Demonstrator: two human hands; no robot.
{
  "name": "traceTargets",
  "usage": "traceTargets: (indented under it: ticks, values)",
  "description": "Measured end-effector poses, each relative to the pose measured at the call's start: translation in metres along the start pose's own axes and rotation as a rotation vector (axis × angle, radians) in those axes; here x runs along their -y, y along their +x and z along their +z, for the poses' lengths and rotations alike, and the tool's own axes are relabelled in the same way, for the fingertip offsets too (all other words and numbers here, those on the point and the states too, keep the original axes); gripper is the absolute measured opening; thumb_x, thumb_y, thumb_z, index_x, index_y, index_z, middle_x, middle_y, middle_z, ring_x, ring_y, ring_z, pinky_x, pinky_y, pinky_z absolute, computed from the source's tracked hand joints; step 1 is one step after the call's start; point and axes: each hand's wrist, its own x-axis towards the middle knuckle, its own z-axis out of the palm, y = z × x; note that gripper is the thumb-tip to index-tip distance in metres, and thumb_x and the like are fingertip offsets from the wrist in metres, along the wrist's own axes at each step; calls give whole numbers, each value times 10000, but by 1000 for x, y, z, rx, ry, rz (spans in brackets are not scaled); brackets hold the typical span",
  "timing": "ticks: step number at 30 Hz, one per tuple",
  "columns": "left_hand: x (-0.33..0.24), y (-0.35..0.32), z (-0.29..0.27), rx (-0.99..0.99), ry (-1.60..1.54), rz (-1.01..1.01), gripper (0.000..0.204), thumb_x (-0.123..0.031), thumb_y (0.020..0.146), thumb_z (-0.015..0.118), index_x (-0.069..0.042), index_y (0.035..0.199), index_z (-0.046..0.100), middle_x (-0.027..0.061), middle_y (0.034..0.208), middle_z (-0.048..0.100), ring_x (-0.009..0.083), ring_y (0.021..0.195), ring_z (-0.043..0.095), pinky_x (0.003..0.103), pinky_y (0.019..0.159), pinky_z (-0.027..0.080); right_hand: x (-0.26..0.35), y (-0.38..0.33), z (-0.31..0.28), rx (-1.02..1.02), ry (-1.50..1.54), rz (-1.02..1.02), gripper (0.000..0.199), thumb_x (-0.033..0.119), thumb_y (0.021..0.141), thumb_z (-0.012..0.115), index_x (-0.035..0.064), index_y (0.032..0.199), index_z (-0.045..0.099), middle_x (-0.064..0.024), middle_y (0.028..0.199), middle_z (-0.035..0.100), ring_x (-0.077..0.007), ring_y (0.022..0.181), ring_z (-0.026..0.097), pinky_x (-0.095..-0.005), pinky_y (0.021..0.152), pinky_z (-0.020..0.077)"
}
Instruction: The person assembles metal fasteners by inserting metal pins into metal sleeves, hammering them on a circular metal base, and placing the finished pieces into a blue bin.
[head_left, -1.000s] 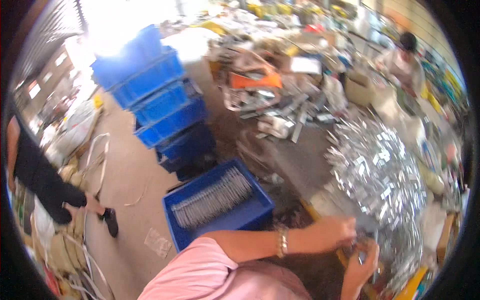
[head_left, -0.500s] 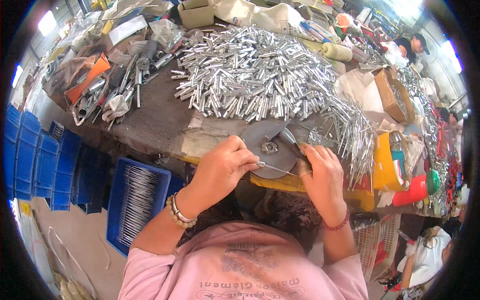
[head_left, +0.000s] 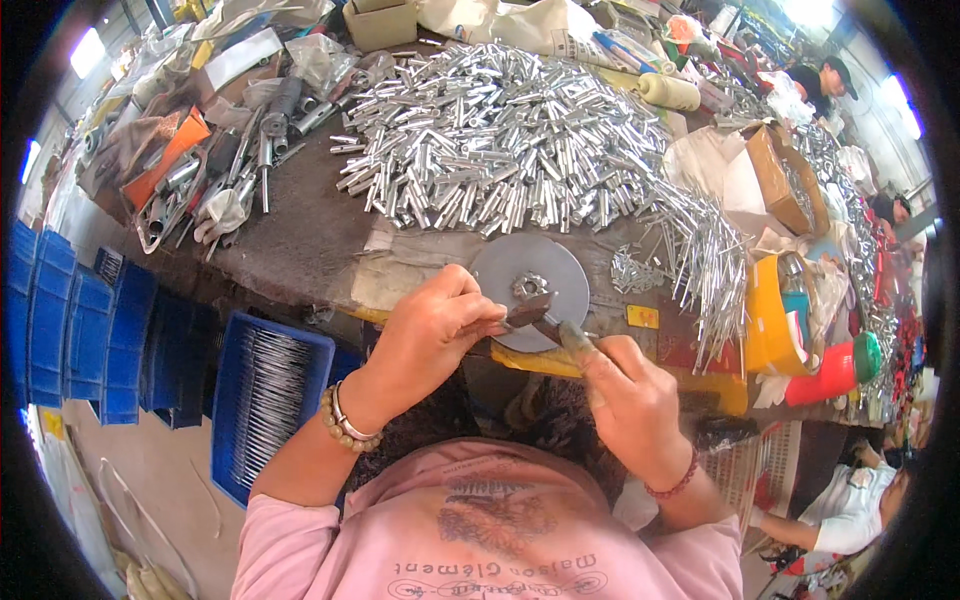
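Observation:
My left hand (head_left: 430, 325) is closed in a pinch over the near edge of a grey round disc (head_left: 565, 275). The thin metal rod it held a moment earlier is hidden now by the fingers and a tool. My right hand (head_left: 630, 385) is wrapped round a dark metal hand tool (head_left: 548, 328), which looks like pliers, its head against the left fingertips. A small ring-shaped cluster of metal bits (head_left: 528, 286) sits at the disc's middle. Beyond lies a big heap of short silvery metal tubes (head_left: 500, 140), with long thin rods (head_left: 705, 270) to its right.
A blue crate (head_left: 325, 350) of thin rods stands low at left, beside stacked blue crates (head_left: 90, 320). Left on the bench are mixed tools (head_left: 265, 140). A yellow cut-open container (head_left: 770, 300) and a red bottle (head_left: 825, 372) stand right. Another person (head_left: 850, 510) sits lower right.
The dark tool has left the disc and is now in my right hand, its head brought to my left fingertips. My right hand has moved down. The rod has gone from sight.

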Motion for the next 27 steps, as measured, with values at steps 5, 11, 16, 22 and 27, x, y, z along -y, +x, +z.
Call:
traceTargets:
  ticks: [5,11,16,22,27]
  values:
    - [0,1,-2,-1,-12,-7,246,-1,863,860,-62,1095,806,71,973,629,218,835,646,330,738,527,1,8,-9,-70,38,60,445,-14,852,750,102,1281,761,-89,947,639,-293,800,705,-404,661,568]
    - [-2,2,-3,5,47,-3,211,-40,869,867,-62,1073,819,64,970,626,211,831,648,326,739,529,-19,25,0,16,128,215,446,-22,855,780,55,1293,755,-158,1060,697,-351,958,712,-423,855,568]
    - [-1,-3,-2,-12,33,-26,211,-54,871,869,-75,1079,834,64,986,632,211,847,654,325,746,531,-3,21,8,-6,-162,58,302,71,810,819,70,1099,732,-78,1058,685,-307,1032,670,-429,859,541]
    - [-5,-10,6,-55,-16,-39,250,-55,863,863,-67,1110,826,93,1022,660,269,901,696,379,808,569,24,2,18,146,221,304,177,93,895,799,38,1003,670,-134,848,692,-386,737,687,-462,667,552]
    - [-19,-39,25,-327,-73,-123,358,-18,985,778,-75,1337,755,56,1017,746,154,799,666,294,735,554,27,-3,25,311,708,549,206,64,935,775,13,1117,692,-128,807,705,-247,675,676,-360,645,533]
